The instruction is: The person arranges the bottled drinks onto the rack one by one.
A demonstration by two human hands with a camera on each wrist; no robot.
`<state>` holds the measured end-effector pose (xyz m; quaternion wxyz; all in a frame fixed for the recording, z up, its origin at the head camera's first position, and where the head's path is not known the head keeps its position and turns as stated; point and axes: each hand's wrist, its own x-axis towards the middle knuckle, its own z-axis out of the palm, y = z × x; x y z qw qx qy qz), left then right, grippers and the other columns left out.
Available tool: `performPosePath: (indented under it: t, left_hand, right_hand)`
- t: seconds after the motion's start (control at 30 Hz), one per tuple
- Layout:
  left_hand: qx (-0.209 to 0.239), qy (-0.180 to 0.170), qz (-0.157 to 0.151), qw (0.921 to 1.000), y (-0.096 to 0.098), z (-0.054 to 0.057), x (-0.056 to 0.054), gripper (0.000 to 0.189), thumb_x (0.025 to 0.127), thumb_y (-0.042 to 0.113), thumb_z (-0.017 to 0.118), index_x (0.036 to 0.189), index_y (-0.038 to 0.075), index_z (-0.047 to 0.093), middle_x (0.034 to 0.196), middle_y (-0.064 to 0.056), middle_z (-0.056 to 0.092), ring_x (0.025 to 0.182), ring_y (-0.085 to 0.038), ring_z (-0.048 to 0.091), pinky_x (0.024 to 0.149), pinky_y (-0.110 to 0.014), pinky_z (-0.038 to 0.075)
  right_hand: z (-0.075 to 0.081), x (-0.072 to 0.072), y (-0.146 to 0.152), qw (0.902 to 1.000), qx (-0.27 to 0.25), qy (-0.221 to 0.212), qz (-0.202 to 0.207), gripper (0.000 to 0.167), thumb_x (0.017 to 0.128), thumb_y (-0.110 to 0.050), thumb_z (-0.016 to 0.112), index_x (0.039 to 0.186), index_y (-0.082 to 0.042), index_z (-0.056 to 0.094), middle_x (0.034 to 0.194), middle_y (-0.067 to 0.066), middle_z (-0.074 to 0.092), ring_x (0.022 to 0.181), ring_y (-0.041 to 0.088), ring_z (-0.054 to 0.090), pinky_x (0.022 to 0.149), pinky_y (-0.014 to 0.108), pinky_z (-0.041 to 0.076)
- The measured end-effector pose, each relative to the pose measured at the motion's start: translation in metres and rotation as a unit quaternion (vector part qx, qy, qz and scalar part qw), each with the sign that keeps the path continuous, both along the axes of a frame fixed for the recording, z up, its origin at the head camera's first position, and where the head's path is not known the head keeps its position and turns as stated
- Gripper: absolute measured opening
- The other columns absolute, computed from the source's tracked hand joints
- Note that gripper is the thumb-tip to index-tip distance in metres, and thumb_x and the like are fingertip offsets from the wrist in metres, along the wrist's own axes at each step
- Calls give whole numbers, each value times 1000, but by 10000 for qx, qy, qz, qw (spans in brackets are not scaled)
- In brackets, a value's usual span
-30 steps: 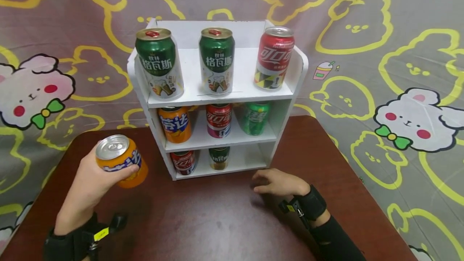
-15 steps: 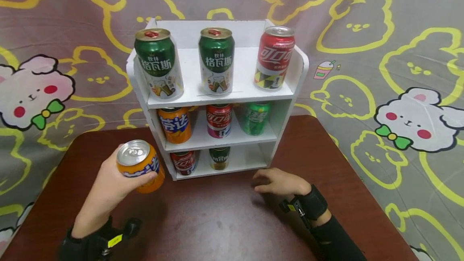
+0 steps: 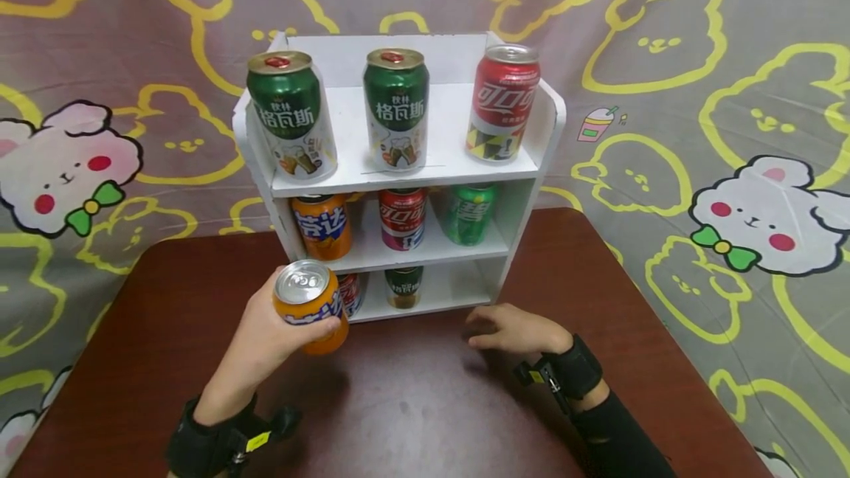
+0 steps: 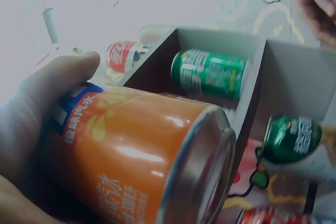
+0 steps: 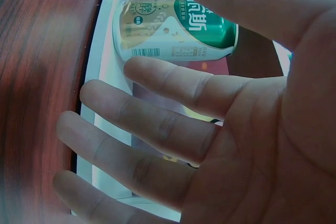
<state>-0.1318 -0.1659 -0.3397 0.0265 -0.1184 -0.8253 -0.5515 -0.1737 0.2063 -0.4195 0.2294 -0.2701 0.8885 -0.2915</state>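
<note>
My left hand [image 3: 262, 334] grips an orange soda can [image 3: 312, 312] round its side, top up and slightly tilted, in front of the shelf's lower left corner. In the left wrist view the thumb lies along the can [image 4: 131, 150]. The held can partly hides a red cola can [image 3: 350, 293] on the bottom level of the white shelf [image 3: 458, 288]. Beside it stands a green-topped kvass can [image 3: 403, 286]. Near the bottom level's right end is my right hand [image 3: 518, 329], holding nothing; the right wrist view shows its fingers [image 5: 157, 124] spread and nearly straight.
On the top level stand two green-and-white kvass cans [image 3: 292, 116] and a red cola can [image 3: 505, 105]. The middle level bears an orange soda can [image 3: 323, 227], a red cola can [image 3: 402, 220] and a green soda can [image 3: 471, 216]. A patterned cloth [image 3: 664, 131] hangs behind the brown table [image 3: 412, 404].
My left hand has carried the orange can rightward from the left side of the table to the shelf's lower left front. The right hand stays almost where it was.
</note>
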Motion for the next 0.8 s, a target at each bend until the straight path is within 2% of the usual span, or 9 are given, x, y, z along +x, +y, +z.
performPosePath:
  t: [0.1,0.4,0.67,0.8]
  left_hand:
    - [180,-82,-179,9996,12,-3,-3,72,70,16,85,129,6,45,116,-11,58,99,-25,58,80,-33,51]
    - [506,37,-820,9953,47,-20,-5,71,65,16,88,124,11,49,110,-7,61,93,-21,61,78,-38,52]
    - [323,-42,-984,9946,78,-39,-3,72,61,19,90,122,14,51,106,0,62,92,-15,61,79,-36,50]
    - [168,7,-1073,9941,88,-45,-5,74,61,23,90,124,15,52,105,2,63,92,-12,61,80,-35,50]
  right_hand:
    - [2,1,1,10000,-20,4,-54,45,92,-38,60,124,-6,57,112,3,62,92,11,56,76,30,47]
    - [1,2,4,9999,-15,69,-121,48,92,-40,60,125,-5,57,114,4,61,96,11,55,79,31,46]
    - [5,4,3,9996,-10,235,-123,45,93,-36,61,123,-3,58,116,6,61,101,18,57,82,35,46]
    - [6,4,1,9993,86,346,-136,43,92,-34,61,123,-4,58,117,4,60,104,18,57,83,36,46]
